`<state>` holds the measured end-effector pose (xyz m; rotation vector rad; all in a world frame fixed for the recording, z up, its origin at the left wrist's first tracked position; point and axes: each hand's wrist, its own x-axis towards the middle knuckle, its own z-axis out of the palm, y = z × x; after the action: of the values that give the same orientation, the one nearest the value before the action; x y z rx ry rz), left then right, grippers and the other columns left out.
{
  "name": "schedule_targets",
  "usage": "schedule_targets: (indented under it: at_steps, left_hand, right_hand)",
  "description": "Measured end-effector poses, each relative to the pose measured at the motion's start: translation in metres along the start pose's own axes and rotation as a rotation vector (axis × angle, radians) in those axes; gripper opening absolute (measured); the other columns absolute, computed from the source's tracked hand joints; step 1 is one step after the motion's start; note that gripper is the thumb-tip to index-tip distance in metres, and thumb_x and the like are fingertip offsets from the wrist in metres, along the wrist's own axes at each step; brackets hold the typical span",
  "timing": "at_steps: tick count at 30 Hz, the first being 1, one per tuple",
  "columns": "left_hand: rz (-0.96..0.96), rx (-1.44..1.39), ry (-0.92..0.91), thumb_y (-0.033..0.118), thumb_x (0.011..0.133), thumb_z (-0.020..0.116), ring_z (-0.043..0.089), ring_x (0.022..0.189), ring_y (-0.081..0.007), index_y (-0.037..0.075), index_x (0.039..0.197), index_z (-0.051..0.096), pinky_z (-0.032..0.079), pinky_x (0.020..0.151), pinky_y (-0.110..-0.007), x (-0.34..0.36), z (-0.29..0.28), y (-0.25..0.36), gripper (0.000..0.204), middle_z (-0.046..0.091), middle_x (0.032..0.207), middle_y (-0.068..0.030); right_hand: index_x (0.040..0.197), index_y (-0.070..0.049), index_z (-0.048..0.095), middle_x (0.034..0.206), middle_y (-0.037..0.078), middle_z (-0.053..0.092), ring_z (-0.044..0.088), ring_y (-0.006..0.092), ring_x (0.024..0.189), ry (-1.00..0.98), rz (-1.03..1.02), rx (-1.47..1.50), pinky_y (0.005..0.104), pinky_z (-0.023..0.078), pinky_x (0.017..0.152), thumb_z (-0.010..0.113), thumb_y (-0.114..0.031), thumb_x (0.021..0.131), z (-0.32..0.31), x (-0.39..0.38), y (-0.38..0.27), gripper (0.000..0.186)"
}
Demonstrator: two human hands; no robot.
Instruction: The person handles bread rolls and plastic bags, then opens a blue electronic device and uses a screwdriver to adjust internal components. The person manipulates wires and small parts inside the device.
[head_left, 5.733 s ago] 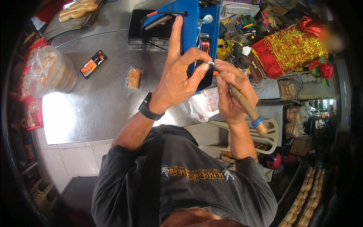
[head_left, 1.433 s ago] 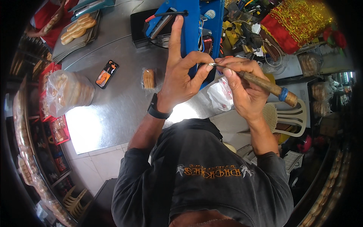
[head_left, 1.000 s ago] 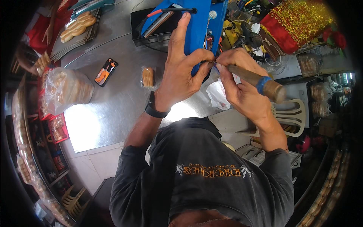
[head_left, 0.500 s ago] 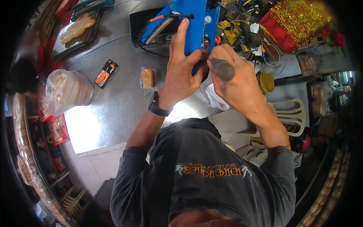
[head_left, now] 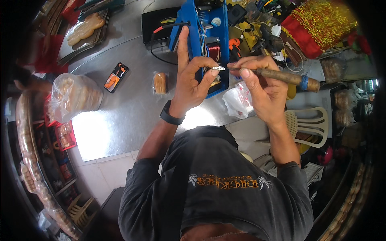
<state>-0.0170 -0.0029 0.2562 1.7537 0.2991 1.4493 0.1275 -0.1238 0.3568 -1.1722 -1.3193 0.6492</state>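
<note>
My left hand [head_left: 192, 82] pinches a small white terminal block [head_left: 218, 68] with holes in it between thumb and a finger. One finger of that hand stretches up against the side of a blue case [head_left: 195, 36]. The case stands open, showing wires, a red copper coil and a round white part inside. In my right hand [head_left: 263, 82] is a screwdriver [head_left: 281, 76] with a worn brown handle and a blue band, lying nearly level. Its thin shaft points left, close to the white block; whether they touch I cannot tell. A red-and-black cable [head_left: 171, 26] comes out of the case's side.
On the metal table [head_left: 132, 132] lie a phone [head_left: 116, 78], a small wrapped pack of bread [head_left: 160, 83] and a bulky plastic bag [head_left: 75, 97]. A white plastic bag [head_left: 237, 100] hangs near the edge. Tools and cables clutter the far right, beside a red-and-gold cloth [head_left: 317, 26]. A plastic chair [head_left: 307, 126] stands right.
The screwdriver has swung from upright to level, and my right hand has drawn back to the right. The blue case's interior now shows, and the white block is visible in my left fingers.
</note>
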Motion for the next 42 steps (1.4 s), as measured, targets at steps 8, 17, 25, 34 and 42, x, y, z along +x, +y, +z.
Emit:
schedule_targets:
  at_steps: [8,17,25,34,42]
  left_hand:
    - [0.059,-0.024,0.017,0.025,0.092,0.075,0.016,0.157,-0.0427,0.011,0.097,0.073,0.018,0.123,-0.049,0.002,-0.002,0.002,0.015,0.005,0.17,-0.0288]
    - [0.131,0.023,0.019,0.026,0.091,0.076,0.018,0.156,-0.0444,0.011,0.094,0.075,0.022,0.122,-0.047,0.005,-0.005,0.004,0.015,0.006,0.169,-0.0302]
    - [0.135,0.021,0.012,0.025,0.091,0.076,0.021,0.155,-0.0433,0.012,0.094,0.075,0.026,0.121,-0.045,0.007,-0.008,0.006,0.014,0.007,0.169,-0.0295]
    - [0.126,0.027,-0.006,0.023,0.091,0.076,0.027,0.153,-0.0393,0.012,0.094,0.075,0.033,0.117,-0.043,0.007,-0.008,0.01,0.011,0.007,0.171,-0.026]
    - [0.148,0.134,-0.068,0.014,0.086,0.077,0.026,0.154,-0.0414,0.013,0.096,0.075,0.031,0.118,-0.046,0.012,-0.013,0.021,0.01,0.008,0.17,-0.026]
  right_hand:
    - [0.11,0.002,0.063,0.111,0.012,0.067,0.061,0.0124,0.101,0.015,-0.082,0.02,0.0275,0.051,0.089,0.064,-0.006,0.102,0.012,-0.006,0.002,0.012]
    - [0.107,0.003,0.065,0.108,0.013,0.071,0.065,0.0136,0.094,0.024,-0.143,-0.075,0.0281,0.054,0.082,0.066,-0.004,0.099,0.012,-0.009,0.004,0.011]
    - [0.104,0.003,0.066,0.106,0.012,0.072,0.064,0.0118,0.091,0.046,-0.141,-0.116,0.0275,0.054,0.08,0.067,-0.003,0.098,0.015,-0.009,-0.002,0.009]
    - [0.103,0.003,0.068,0.105,0.011,0.073,0.064,0.0116,0.084,0.038,-0.127,-0.167,0.0269,0.054,0.073,0.067,-0.002,0.097,0.014,-0.01,-0.006,0.008]
    - [0.098,0.002,0.067,0.096,0.01,0.07,0.068,0.0194,0.082,-0.032,-0.278,-0.473,0.0283,0.054,0.068,0.069,0.004,0.092,0.016,-0.001,-0.017,0.007]
